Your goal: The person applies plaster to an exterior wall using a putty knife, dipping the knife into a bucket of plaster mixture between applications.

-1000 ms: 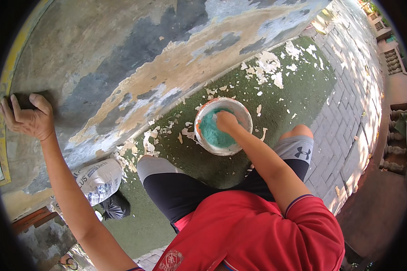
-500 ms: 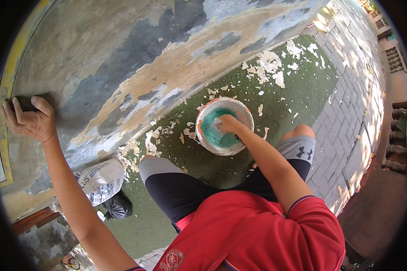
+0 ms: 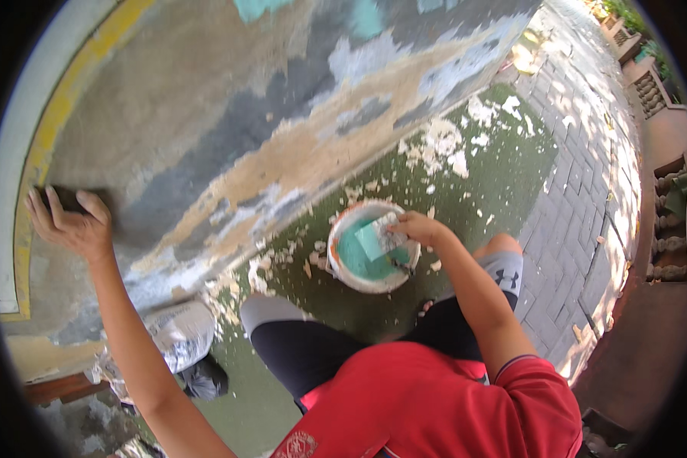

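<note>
Below me stands a round, whitish bucket (image 3: 336, 269) with teal paste (image 3: 353, 256) inside. My right hand (image 3: 420, 228) is closed on a flat putty scraper (image 3: 375, 238) above the bucket; its broad blade is coated in teal. A dark, thin thing (image 3: 401, 266) lies at the bucket's near right rim, too small to make out. Over at the left, my left hand (image 3: 75, 224) rests on the patchy wall (image 3: 168, 137) beside its yellow-painted edge (image 3: 44, 141). Its fingers are spread, with nothing held.
Peeled paint flakes (image 3: 441, 140) litter the green mat (image 3: 504, 172) along the wall's foot. A white plastic sack (image 3: 183, 333) and a black bag (image 3: 204, 378) lie at lower left. Grey paving (image 3: 565, 221) runs on the right, near a balustrade (image 3: 668, 225). My knees flank the bucket.
My right hand has risen out of the bucket's paste, and the scraper now shows in it. My left hand stays against the wall. The view has shifted, showing more wall above.
</note>
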`<state>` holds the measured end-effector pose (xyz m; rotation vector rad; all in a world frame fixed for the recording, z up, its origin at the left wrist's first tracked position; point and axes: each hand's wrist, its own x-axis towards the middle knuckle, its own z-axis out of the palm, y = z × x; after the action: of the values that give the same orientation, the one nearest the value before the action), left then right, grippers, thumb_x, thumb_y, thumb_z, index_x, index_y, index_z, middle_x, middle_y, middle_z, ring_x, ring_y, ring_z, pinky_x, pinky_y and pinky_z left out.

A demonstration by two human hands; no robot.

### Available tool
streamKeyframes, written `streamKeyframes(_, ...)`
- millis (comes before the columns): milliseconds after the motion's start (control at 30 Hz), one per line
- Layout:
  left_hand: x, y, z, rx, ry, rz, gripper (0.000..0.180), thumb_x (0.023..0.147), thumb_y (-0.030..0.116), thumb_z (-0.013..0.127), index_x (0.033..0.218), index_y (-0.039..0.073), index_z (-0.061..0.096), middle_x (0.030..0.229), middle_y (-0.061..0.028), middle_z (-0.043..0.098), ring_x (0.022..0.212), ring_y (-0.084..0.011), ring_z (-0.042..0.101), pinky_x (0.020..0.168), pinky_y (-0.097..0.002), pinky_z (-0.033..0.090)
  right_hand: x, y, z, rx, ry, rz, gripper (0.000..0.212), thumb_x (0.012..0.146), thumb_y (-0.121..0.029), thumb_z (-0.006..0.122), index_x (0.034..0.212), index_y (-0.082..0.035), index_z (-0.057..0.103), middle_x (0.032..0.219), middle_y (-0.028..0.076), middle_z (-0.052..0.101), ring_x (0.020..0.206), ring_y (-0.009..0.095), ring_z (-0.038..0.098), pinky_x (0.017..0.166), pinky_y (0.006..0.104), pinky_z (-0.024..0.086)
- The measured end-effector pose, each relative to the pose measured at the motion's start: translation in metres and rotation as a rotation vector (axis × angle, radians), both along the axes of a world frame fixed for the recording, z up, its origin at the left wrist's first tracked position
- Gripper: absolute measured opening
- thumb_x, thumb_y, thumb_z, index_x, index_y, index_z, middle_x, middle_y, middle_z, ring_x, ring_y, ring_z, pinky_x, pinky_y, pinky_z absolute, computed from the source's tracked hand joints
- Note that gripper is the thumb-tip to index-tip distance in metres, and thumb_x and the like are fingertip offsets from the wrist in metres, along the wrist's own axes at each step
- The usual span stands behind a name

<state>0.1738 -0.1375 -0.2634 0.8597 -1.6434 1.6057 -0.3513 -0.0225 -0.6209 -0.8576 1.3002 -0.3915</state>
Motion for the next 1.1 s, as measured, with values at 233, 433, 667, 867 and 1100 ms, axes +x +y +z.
streamKeyframes(233,-0.006,0.010,0.012,0.031,0.044,-0.004,0.048,0.091,0.019,0.055,0.135,0.001,0.045,0.143,-0.0218,0.045,0.133,-0.0419,0.045,0.109,-0.0532,0.036,0.021,-0.042,0.172,-0.608,-0.286,-0.494,0.027,0.100,-0.017,0.059,0.118,0.001,0.066,0.106,0.004,0.071,0.093,0.010,0.064,0.084,0.0263,0.050)
streamKeyframes(433,-0.009,0.009,0.012,0.045,0.064,0.008,0.050,0.089,0.016,0.052,0.136,0.000,0.044,0.144,-0.0220,0.045,0.135,-0.0418,0.043,0.109,-0.0552,0.036,0.027,-0.109,0.263,-1.074,0.114,-0.902,0.023,0.099,-0.020,0.059,0.105,0.001,0.065,0.089,0.010,0.070,0.079,0.016,0.062,0.073,0.0327,0.048)
streamKeyframes(667,-0.006,0.012,0.014,0.045,0.071,0.002,0.051,0.089,0.017,0.052,0.137,0.002,0.044,0.146,-0.0201,0.043,0.136,-0.0411,0.041,0.110,-0.0556,0.034,0.049,-0.141,0.285,-1.429,0.644,-0.900,0.022,0.094,-0.016,0.060,0.102,0.004,0.062,0.089,0.019,0.057,0.084,0.038,0.058,0.075,0.0452,0.046)
streamKeyframes(867,-0.008,0.011,0.009,0.067,0.090,-0.005,0.052,0.089,0.017,0.052,0.138,0.003,0.043,0.147,-0.0196,0.043,0.137,-0.0405,0.041,0.111,-0.0557,0.033,0.106,-0.154,0.289,-1.459,0.714,-0.836,0.038,0.089,-0.014,0.064,0.123,0.003,0.057,0.101,0.017,0.055,0.094,0.037,0.057,0.080,0.0439,0.049)
streamKeyframes(1100,-0.003,0.012,0.009,0.070,0.094,-0.005,0.052,0.089,0.017,0.053,0.138,0.003,0.043,0.147,-0.0196,0.042,0.138,-0.0402,0.040,0.111,-0.0551,0.033,0.145,-0.138,0.282,-1.581,0.697,-0.719,0.059,0.083,-0.005,0.068,0.138,0.005,0.049,0.104,0.018,0.050,0.089,0.035,0.056,0.077,0.0399,0.050)
